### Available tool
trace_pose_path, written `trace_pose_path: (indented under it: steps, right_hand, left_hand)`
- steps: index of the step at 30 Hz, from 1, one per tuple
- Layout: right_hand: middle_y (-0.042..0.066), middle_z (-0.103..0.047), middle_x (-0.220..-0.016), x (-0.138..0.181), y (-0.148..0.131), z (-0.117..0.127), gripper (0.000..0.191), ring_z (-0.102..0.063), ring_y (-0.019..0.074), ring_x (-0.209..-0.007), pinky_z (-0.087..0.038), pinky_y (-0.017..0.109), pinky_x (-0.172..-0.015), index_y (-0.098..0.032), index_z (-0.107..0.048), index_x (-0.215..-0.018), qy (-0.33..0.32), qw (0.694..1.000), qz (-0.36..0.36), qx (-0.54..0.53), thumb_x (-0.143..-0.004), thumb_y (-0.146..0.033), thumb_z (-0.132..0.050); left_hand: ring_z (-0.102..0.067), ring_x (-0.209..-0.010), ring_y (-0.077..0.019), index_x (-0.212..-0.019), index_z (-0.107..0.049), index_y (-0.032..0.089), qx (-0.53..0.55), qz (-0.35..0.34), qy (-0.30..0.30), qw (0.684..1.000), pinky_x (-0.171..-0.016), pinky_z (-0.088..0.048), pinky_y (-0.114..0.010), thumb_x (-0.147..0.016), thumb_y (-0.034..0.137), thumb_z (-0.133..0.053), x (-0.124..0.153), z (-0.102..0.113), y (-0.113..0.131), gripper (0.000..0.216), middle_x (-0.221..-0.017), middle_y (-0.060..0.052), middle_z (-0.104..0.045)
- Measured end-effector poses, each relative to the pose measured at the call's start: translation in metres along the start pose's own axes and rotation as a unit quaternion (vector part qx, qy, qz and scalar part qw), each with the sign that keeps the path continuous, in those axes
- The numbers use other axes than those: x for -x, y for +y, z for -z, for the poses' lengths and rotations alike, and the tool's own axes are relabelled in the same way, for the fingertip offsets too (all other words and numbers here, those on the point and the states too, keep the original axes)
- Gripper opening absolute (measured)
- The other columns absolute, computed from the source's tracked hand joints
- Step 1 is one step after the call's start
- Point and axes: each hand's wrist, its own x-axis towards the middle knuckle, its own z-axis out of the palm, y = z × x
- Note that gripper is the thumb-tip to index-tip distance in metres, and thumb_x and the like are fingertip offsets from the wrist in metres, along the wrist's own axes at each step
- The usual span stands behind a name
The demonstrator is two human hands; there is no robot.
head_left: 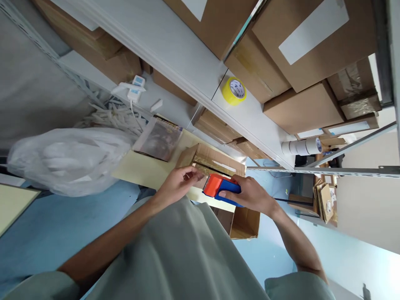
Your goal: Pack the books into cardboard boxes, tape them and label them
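Observation:
My right hand (246, 192) is wrapped round a blue and orange tape dispenser (223, 189), its toothed edge facing left. Just left of that edge is my left hand (184, 180), its thumb and fingers bent together in a pinch. Whatever lies between those fingertips is too small to make out. Behind both hands a cardboard box (215, 160) with shiny tape along its top rests on a pale yellow tabletop (146, 168). My hands hide part of the box's near side.
A dark picture-like flat pack (159, 137) lies left of the box. Further left sits a white plastic bag (68, 160). The shelf above holds a yellow tape roll (233, 91), white rolls (301, 146) and cartons (306, 110). An open carton (245, 223) stands below my right hand.

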Motion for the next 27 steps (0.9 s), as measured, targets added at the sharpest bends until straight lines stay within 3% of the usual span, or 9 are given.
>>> trace_pose_path:
  steps: [3, 5, 8, 12, 22, 27]
  right_hand:
    - [0.002, -0.07, -0.074, 0.009, 0.017, 0.022, 0.061, -0.06, 0.0165, -0.065, -0.033, 0.029, -0.058, -0.023, -0.064, -0.083, -0.036, 0.999, -0.026, 0.02, -0.094, -0.083, -0.062]
    - [0.001, -0.067, -0.07, 0.016, 0.028, 0.038, 0.063, -0.058, 0.0157, -0.061, -0.032, 0.029, -0.056, -0.023, -0.063, -0.078, -0.041, 0.998, -0.052, 0.025, -0.092, -0.084, -0.063]
    - [0.0, -0.065, -0.067, 0.024, 0.032, 0.057, 0.062, -0.059, 0.0151, -0.059, -0.034, 0.028, -0.054, -0.023, -0.064, -0.077, -0.036, 0.997, -0.062, 0.001, -0.09, -0.084, -0.065]
    - [-0.001, -0.065, -0.068, 0.025, 0.014, 0.068, 0.059, -0.06, 0.0141, -0.059, -0.036, 0.027, -0.053, -0.022, -0.066, -0.079, -0.013, 0.998, -0.042, -0.034, -0.091, -0.08, -0.068]
    - [0.0, -0.065, -0.066, -0.007, -0.037, 0.069, 0.06, -0.061, 0.0136, -0.059, -0.037, 0.027, -0.051, -0.022, -0.069, -0.079, 0.009, 0.997, -0.06, -0.044, -0.088, -0.081, -0.07]
    - [0.0, -0.067, -0.064, -0.017, -0.054, 0.069, 0.06, -0.062, 0.0129, -0.057, -0.038, 0.027, -0.049, -0.022, -0.069, -0.08, 0.004, 0.994, -0.095, -0.058, -0.088, -0.081, -0.071]
  left_hand:
    - [-0.073, -0.085, -0.0241, -0.097, -0.081, 0.021, -0.003, 0.027, 0.105, 0.994, -0.076, -0.058, -0.032, -0.085, 0.075, -0.073, -0.007, 0.021, -0.024, 0.056, -0.09, -0.006, -0.081]
    - [-0.073, -0.086, -0.0254, -0.094, -0.081, 0.023, 0.006, 0.046, 0.137, 0.989, -0.076, -0.059, -0.033, -0.079, 0.078, -0.077, -0.015, 0.037, -0.042, 0.057, -0.089, -0.007, -0.081]
    - [-0.074, -0.089, -0.0258, -0.093, -0.082, 0.023, 0.022, 0.051, 0.115, 0.992, -0.08, -0.059, -0.033, -0.076, 0.078, -0.079, -0.027, 0.045, -0.062, 0.058, -0.091, -0.007, -0.082]
    - [-0.073, -0.091, -0.0251, -0.095, -0.082, 0.02, 0.046, 0.06, 0.12, 0.99, -0.081, -0.058, -0.033, -0.076, 0.077, -0.078, -0.04, 0.037, -0.073, 0.06, -0.092, -0.008, -0.081]
    - [-0.067, -0.081, -0.0225, -0.087, -0.079, 0.019, 0.074, 0.077, 0.101, 0.989, -0.071, -0.05, -0.03, -0.068, 0.088, -0.075, -0.067, 0.029, -0.104, 0.072, -0.086, -0.008, -0.078]
    - [-0.07, -0.086, -0.0246, -0.093, -0.078, 0.019, 0.032, 0.058, 0.083, 0.994, -0.077, -0.052, -0.032, -0.077, 0.089, -0.064, -0.072, 0.02, -0.108, 0.073, -0.093, -0.009, -0.081]
